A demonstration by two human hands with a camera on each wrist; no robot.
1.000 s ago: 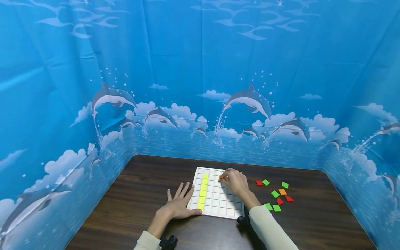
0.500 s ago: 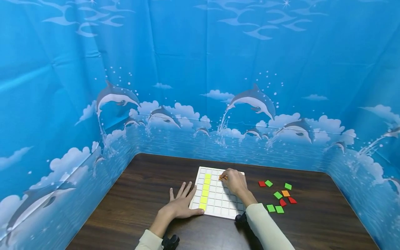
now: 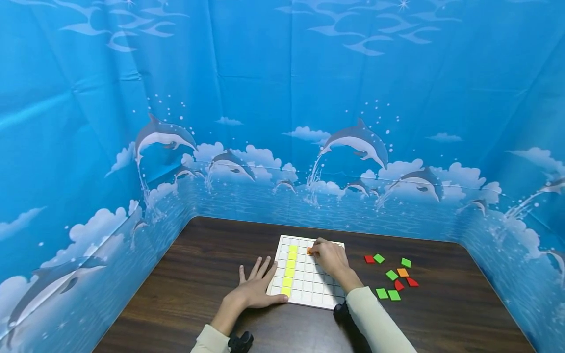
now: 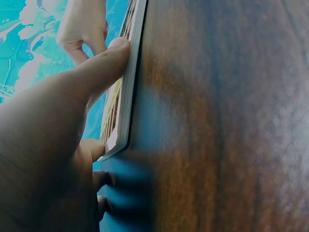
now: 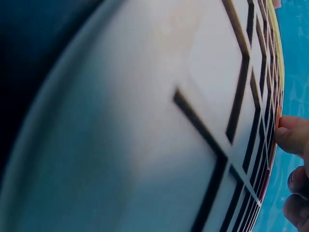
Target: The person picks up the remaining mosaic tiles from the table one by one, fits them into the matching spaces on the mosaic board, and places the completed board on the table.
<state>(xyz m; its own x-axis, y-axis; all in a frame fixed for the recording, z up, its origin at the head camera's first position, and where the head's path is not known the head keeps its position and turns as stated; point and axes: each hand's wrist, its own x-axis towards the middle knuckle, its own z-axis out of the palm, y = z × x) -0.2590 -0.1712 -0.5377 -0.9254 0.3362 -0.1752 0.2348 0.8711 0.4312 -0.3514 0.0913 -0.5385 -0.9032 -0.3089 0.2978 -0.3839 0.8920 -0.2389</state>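
Orange tile [image 3: 310,251], square, one; located on the white grid board [image 3: 312,297], in the second row from the far edge, and held at its right side by the thumb and forefinger of the right hand [image 3: 332,259], the other fingers being curled in. A column of yellow tiles [image 3: 290,264] is set to the left on the same board. The board is laid flat on a dark wood-grained table [image 3: 234,238] and is touched along its left side by the left hand [image 3: 253,294]: fingers spread, thumb rested on the near edge, forefinger at the left edge. To the right of the board are scattered loose pieces: green tiles [image 3: 391,275], red pieces [image 3: 412,282], some with a curved side, and a second orange piece [image 3: 402,272]. Pale sleeves [image 3: 377,318] and black wrist devices [image 3: 240,341] are worn. The table is enclosed by a blue backdrop [image 3: 256,98] printed with dolphins.
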